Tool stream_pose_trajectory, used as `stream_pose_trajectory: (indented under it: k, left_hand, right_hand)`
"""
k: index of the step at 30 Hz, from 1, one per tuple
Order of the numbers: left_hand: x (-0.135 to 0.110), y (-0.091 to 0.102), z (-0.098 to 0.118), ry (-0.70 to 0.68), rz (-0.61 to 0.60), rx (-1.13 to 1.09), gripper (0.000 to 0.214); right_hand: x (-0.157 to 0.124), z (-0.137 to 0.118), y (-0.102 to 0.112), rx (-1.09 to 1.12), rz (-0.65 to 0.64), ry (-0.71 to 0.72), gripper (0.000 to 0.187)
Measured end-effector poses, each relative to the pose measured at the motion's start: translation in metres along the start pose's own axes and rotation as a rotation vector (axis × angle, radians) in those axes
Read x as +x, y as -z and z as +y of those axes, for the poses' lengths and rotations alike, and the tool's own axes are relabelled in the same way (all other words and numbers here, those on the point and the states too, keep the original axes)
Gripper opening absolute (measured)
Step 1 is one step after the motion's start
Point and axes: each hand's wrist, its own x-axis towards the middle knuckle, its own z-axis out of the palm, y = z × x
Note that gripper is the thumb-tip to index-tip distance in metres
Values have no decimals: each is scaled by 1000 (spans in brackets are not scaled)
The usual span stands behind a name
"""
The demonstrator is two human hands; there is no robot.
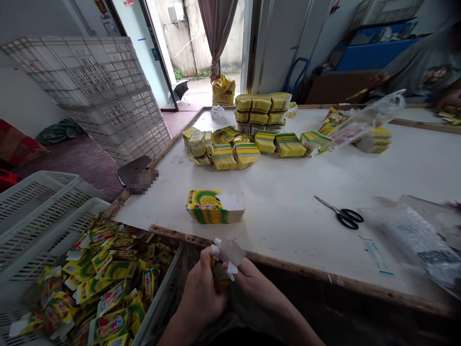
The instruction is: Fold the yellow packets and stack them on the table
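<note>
Your hands meet just below the near edge of the bench (288,192), at six o'clock in the view. Your left hand (201,295) curls around the lower body of a small yellow carton (224,257). Your right hand (254,283) pinches it from the other side, with fingertips on the white flaps standing up at its top. Both hands are grasping this one carton, which sits between them, touching both and held in the air clear of the bench edge. Your fingers hide most of its printed body; only the pale flaps and a sliver of yellow show.

At twelve o'clock from your hands, near on the bench, lies a stack of flat cartons (212,207). It is yellow and green with white tabs at its right end, and it is apart from both hands. At nine o'clock, just beside your left forearm, a white crate (54,235) holds a loose heap of made-up cartons (108,288). At two o'clock black-handled scissors (342,215) lie on the bench, well apart from your right hand. Toward three o'clock lies a clear plastic bag (414,238). Far across the bench, at twelve o'clock, bundles of flat cartons (237,151) lie in a row, with a taller block of bundles (262,111) behind them. At the far right another person's hand (378,78) is near the bench's far edge.
</note>
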Motion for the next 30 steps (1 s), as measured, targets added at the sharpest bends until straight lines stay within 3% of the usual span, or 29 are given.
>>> stream_pose_trajectory:
  k: [6, 11, 16, 21, 25, 30]
  left_hand:
    - [9, -2, 4, -4, -77, -121, 55]
    - [14, -10, -4, -59, 34, -148, 58]
    - [8, -3, -12, -10, 134, 17, 59]
    - [7, 16, -16, -16, 163, 16, 42]
    - [7, 24, -16, -8, 146, -19, 45]
    - [8, 31, -16, -7, 98, -43, 44]
  right_hand:
    - [-8, 1, -2, -320, -25, 73, 66]
    - [-5, 17, -6, -533, -13, 255, 70]
    - [0, 37, 11, -471, 225, 317, 55]
    - [-1, 39, 19, -613, 49, 353, 59]
    - [1, 25, 24, -652, 32, 338, 35]
    - [7, 4, 33, -651, -119, 315, 18]
